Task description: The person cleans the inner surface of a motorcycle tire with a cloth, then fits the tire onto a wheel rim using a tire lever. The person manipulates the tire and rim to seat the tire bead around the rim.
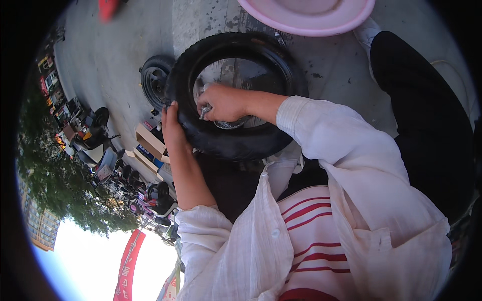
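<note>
A black tire (241, 145) is propped close in front of me, its open ring facing up. From the left, my left hand (174, 128) grips the tire's outer side, its fingers resting on the tread. My right hand (227, 103) reaches across into the tire's opening and is closed on a small silvery-grey object (205, 111), pressed near the inner wall. The fingers hide most of that object, so its kind is unclear. Just below the right hand, a grey textured strip (233, 123) lies along the tire's inside.
A small wheel with a dark rim (155, 82) lies left of the tire. Nearer stands an open cardboard box (150, 138) with blue items. A pink basin (311, 27) is beyond the tire. Parked scooters (100, 150) line the left, and a person's dark-trousered leg (422, 115) is at right.
</note>
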`<state>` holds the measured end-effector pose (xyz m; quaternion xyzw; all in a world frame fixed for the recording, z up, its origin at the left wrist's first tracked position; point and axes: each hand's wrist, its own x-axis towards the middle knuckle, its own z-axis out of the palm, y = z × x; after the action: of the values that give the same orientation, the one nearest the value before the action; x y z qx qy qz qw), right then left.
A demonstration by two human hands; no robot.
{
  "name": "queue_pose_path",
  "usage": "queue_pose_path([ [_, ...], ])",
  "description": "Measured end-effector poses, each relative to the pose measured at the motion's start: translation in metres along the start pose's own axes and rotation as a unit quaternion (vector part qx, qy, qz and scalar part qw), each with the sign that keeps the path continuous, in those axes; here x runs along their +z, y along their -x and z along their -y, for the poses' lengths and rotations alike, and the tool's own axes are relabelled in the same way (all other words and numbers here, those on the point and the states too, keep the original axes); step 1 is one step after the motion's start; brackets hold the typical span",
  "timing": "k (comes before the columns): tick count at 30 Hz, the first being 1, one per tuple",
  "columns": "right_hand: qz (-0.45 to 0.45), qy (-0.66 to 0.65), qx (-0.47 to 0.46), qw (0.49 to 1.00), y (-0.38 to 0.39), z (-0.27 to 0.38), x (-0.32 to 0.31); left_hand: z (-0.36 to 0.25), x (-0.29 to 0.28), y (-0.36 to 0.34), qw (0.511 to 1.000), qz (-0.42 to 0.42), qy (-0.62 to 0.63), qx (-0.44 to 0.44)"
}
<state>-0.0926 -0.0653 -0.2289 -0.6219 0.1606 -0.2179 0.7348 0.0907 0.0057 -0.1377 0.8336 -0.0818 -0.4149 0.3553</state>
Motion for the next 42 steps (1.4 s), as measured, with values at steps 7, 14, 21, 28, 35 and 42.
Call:
queue_pose_path([
  [7, 0.23, 0.093, 0.065, 0.966, 0.041, 0.013, -0.03, -0.005, 0.004, -0.011, 0.999, -0.018, -0.033, 0.009],
  [14, 0.304, 0.246, 0.155, 0.907, 0.055, 0.025, -0.04, -0.005, 0.007, -0.005, 0.998, -0.035, -0.04, 0.016],
  [21, -0.315, 0.245, 0.121, 0.909, 0.041, -0.057, -0.187, -0.019, 0.041, 0.027, 0.991, -0.064, -0.078, 0.083],
  [28, -0.541, 0.478, 0.292, 0.627, 0.075, -0.145, -0.276, -0.028, 0.064, 0.046, 0.99, -0.053, -0.057, 0.114],
  [35, -0.264, 0.383, 0.409, 0.785, 0.065, -0.13, -0.274, -0.035, 0.069, 0.045, 0.99, -0.04, -0.054, 0.12],
  [42, -0.276, -0.253, 0.106, 0.921, 0.043, -0.081, -0.285, -0.037, 0.07, 0.048, 0.99, -0.035, -0.075, 0.114],
])
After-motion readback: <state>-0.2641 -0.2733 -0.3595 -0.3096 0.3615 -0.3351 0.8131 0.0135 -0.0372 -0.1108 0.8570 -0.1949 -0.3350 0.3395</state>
